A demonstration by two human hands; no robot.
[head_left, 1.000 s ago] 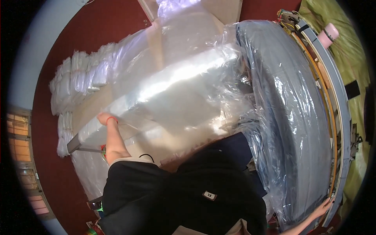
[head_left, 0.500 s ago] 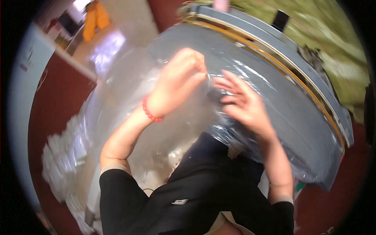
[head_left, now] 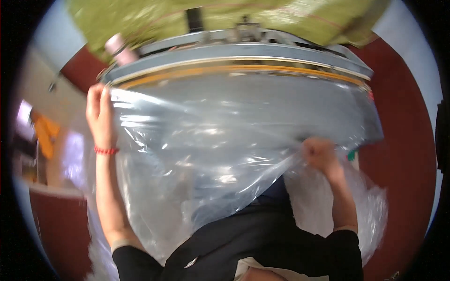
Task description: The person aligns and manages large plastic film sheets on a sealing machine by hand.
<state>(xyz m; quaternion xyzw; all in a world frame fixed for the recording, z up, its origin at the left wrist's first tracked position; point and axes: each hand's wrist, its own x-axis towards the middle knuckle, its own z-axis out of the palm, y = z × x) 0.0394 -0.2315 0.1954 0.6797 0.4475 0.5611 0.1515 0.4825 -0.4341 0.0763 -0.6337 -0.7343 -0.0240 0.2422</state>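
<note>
A large clear plastic sheet (head_left: 201, 136) is stretched between my two hands, over a grey work surface and down across my lap. My left hand (head_left: 101, 114), with a red bead bracelet (head_left: 106, 150) at the wrist, grips the sheet's far left corner beside the end of the machine's bar. Closed in a fist, my right hand (head_left: 322, 153) holds the sheet's near right part, pulling folds toward it. Just beyond the sheet runs a long blue-grey sealing machine (head_left: 234, 52) with an orange strip (head_left: 243, 69) along its front.
A pink bottle (head_left: 121, 49) stands at the machine's left end. Behind lies yellow-green sheeting (head_left: 281, 16) with a dark object (head_left: 194, 19) near it. More crumpled clear plastic (head_left: 372, 210) hangs at the right. Red floor (head_left: 403, 154) shows on both sides.
My hands were close together over the plastic; now they are far apart with the sheet spread between them. The view has turned, so the machine lies straight across ahead.
</note>
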